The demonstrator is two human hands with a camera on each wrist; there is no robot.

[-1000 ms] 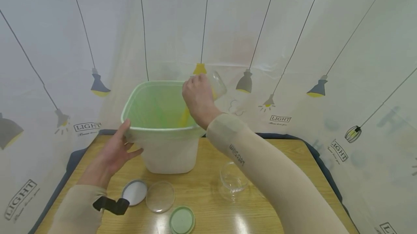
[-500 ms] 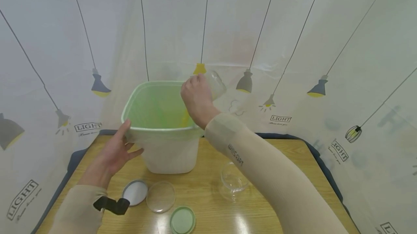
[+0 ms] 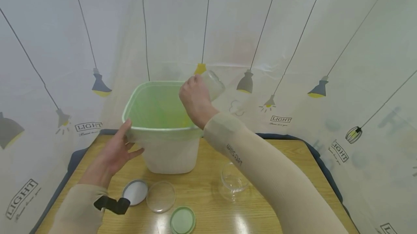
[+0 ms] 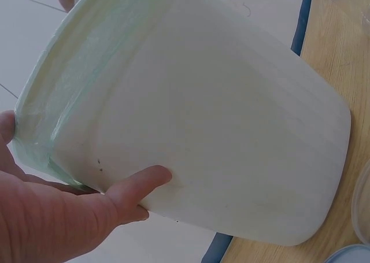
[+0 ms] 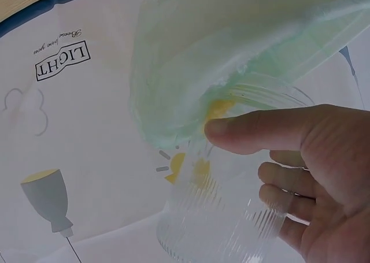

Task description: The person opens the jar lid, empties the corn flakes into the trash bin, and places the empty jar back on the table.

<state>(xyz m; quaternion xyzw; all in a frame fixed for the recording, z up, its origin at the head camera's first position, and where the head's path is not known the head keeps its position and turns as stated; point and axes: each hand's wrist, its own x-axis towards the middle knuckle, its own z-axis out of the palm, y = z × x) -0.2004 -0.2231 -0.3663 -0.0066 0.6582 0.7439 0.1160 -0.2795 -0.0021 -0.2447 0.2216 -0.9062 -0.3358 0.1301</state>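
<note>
A white trash bin (image 3: 171,154) lined with a thin green bag (image 3: 146,105) stands at the back of the table. My left hand (image 3: 114,150) holds its near left corner, thumb at the rim, and in the left wrist view other fingers (image 4: 141,185) lie against its side. Over the bin's right rim, my right hand (image 3: 197,98) grips a clear ribbed jar (image 5: 202,222), tilted with its mouth toward the bag. Some yellow shows near the jar's mouth, and a faint yellow patch (image 3: 185,121) shows inside the bag.
On the wooden table (image 3: 208,205) in front of the bin lie a grey-rimmed lid (image 3: 135,192), a clear disc (image 3: 160,197) and a green lid (image 3: 182,220). A clear glass bowl (image 3: 234,179) stands right of them, close to the right forearm. Lamp-printed sheeting (image 3: 293,27) hangs behind.
The yellow in the jar has drained out and the yellow streak inside the bag has faded. My right hand has shifted slightly left with the jar; my left hand keeps its hold.
</note>
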